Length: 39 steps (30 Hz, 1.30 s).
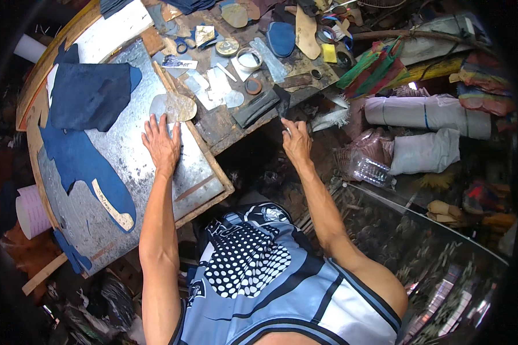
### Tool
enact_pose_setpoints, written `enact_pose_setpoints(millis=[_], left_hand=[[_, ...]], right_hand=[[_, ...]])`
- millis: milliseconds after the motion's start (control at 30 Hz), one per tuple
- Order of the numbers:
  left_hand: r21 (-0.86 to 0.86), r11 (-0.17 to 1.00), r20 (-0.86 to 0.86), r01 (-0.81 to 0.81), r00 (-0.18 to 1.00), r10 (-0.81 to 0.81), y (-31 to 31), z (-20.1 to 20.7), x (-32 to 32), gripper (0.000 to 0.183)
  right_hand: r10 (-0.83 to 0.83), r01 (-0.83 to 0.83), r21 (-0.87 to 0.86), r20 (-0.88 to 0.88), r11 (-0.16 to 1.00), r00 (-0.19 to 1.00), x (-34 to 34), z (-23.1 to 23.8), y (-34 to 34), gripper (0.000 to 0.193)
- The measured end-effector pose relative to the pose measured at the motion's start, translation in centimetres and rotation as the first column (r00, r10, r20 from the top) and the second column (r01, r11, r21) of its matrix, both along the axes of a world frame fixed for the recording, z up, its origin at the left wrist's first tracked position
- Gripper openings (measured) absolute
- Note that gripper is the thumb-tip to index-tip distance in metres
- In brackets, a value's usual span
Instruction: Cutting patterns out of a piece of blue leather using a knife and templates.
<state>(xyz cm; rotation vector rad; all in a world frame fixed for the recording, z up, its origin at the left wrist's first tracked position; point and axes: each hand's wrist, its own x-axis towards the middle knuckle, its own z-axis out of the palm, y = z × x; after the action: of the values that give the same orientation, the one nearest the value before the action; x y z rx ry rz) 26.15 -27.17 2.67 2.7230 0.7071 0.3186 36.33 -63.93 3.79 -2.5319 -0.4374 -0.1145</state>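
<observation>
My left hand [162,144] lies flat with fingers spread on a grey metal-topped board [178,155]. Its fingertips touch the lower edge of a rounded, sole-like piece [180,107], part tan and part greyish. My right hand [296,142] is at the front edge of the workbench, fingers curled around something dark and slim that I cannot make out. Just beyond it are a dark strip [282,100] and a folded black piece [256,109]. On the board's left side lie a dark navy leather sheet [89,95], a larger blue leather piece [86,155] and a pale, narrow curved template [112,206].
The wooden bench [213,129] bears scissors [184,44], a tape roll [249,59], round tins, a blue sole shape [281,39] and a tan one [307,33]. White wrapped rolls [429,115] and a plastic bottle [371,171] lie right. A wooden rim [204,146] edges the board.
</observation>
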Motion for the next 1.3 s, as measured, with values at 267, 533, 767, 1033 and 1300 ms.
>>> enact_pose_setpoints(millis=[267,533,767,1033,1300], left_hand=[[-0.044,0.999,0.008,-0.027,1.000,0.027,-0.1,-0.3,-0.4,0.056],[-0.115,0.993,0.105,0.001,0.994,0.011,0.5,-0.7,-0.5,0.054],[-0.607,0.793,0.372,0.053,0.901,0.225,3.0,0.4,-1.9,0.041],[0.493,0.813,0.627,0.311,0.520,-0.579,4.9,35.0,-11.6,0.043],[0.487,0.807,0.771,0.333,0.270,-0.577,2.7,32.0,-7.0,0.042]], right_hand=[[-0.131,0.390,0.535,-0.458,0.750,0.880,3.5,3.8,-0.7,0.040],[0.440,0.532,0.682,-0.730,0.501,0.522,-8.4,6.5,12.3,0.031],[0.621,-0.173,0.706,-0.446,0.687,0.645,-15.1,4.5,18.4,0.032],[0.599,-0.158,0.678,-0.486,0.718,0.636,-13.6,4.0,16.4,0.039],[0.645,-0.197,0.715,-0.431,0.671,0.630,-14.8,2.2,18.6,0.041]])
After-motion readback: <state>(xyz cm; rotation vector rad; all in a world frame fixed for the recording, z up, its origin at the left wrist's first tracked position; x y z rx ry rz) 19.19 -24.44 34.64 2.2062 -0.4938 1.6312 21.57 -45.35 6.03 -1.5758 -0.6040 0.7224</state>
